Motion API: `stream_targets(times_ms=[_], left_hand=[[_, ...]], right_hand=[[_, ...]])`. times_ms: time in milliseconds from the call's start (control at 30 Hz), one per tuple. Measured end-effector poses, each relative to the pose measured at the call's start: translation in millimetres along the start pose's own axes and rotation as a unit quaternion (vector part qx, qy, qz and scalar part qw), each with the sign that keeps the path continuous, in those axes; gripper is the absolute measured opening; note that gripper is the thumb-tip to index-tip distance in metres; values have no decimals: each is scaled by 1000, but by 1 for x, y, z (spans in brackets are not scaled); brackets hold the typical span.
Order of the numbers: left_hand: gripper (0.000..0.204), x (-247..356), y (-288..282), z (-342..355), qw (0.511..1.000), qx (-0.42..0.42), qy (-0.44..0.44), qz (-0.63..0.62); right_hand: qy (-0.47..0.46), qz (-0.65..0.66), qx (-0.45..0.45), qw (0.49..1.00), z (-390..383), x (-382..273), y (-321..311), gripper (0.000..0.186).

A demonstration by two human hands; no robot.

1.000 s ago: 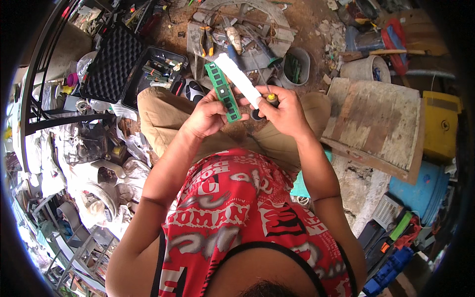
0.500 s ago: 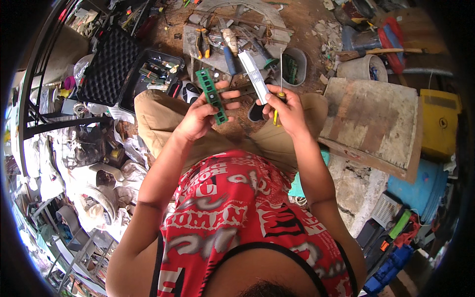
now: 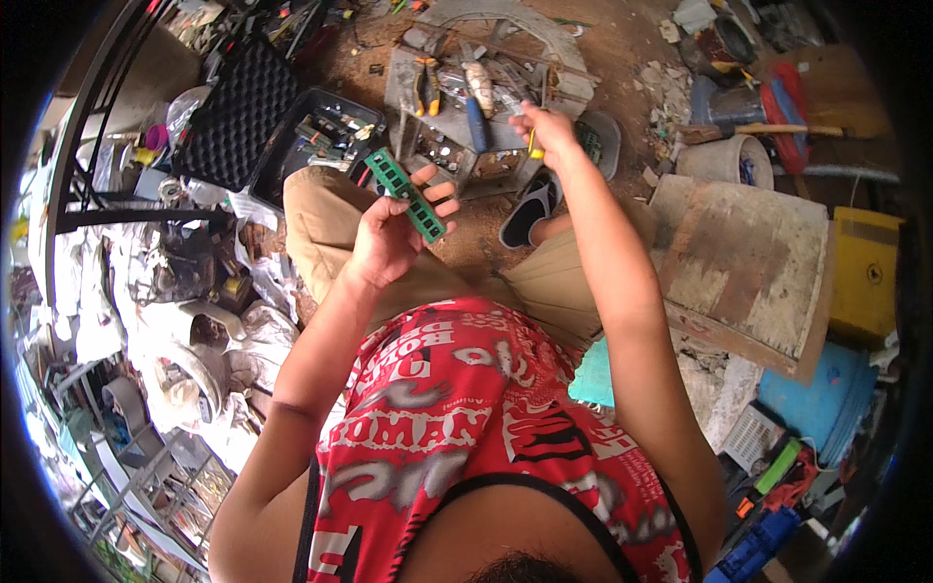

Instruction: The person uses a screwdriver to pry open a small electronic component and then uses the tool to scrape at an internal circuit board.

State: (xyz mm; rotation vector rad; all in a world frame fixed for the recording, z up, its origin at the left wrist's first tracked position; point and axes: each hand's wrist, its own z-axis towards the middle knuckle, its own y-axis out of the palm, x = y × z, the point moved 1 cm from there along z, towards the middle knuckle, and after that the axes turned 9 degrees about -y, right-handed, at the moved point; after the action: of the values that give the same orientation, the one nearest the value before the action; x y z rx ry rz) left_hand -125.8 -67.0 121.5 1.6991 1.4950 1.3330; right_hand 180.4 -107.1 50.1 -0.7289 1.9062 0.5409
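A green memory module (image 3: pixel 394 182) with black chips lies slantwise across my left hand (image 3: pixel 389 233). The thumb presses on it while the other fingers stretch out behind. My right hand (image 3: pixel 547 133) is held out over the far right part of the low work stand (image 3: pixel 454 131). A yellow-handled screwdriver (image 3: pixel 536 149) is gripped in it; the blade cannot be made out. Whether the silver metal strip is also in its fingers cannot be told. On the stand, nearest to this hand, lie a blue-handled tool (image 3: pixel 476 124) and yellow-and-black pliers (image 3: pixel 427 87).
An open black case (image 3: pixel 282 165) with loose parts sits at the far left. Beyond my right wrist stands a grey bin (image 3: pixel 610 146) holding green boards. A wooden board (image 3: pixel 743 262), a white bucket (image 3: pixel 724 160) and a yellow box (image 3: pixel 865 272) are on the right.
My right hand has moved away from me, over the stand, with the screwdriver. The silver strip no longer shows plainly. My left hand has tilted the memory module more to the left.
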Motion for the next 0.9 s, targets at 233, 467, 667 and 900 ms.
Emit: stream_targets(times_ms=[233, 467, 667, 900], left_hand=[[61, 7, 5, -3, 999, -29, 18, -41], [65, -15, 30, 33, 991, -133, -30, -8], [85, -28, 67, 66, 989, -83, -39, 119], [58, -27, -1, 55, 977, 87, -66, 185]], right_hand=[[-61, -32, -51, 996, -77, -7, 27, 31], [-152, 17, -194, 969, -199, 6, 32, 20], [-116, 181, -8, 976, -201, -50, -51, 17], [-99, 18, 335, 937, -137, 33, -217, 21]])
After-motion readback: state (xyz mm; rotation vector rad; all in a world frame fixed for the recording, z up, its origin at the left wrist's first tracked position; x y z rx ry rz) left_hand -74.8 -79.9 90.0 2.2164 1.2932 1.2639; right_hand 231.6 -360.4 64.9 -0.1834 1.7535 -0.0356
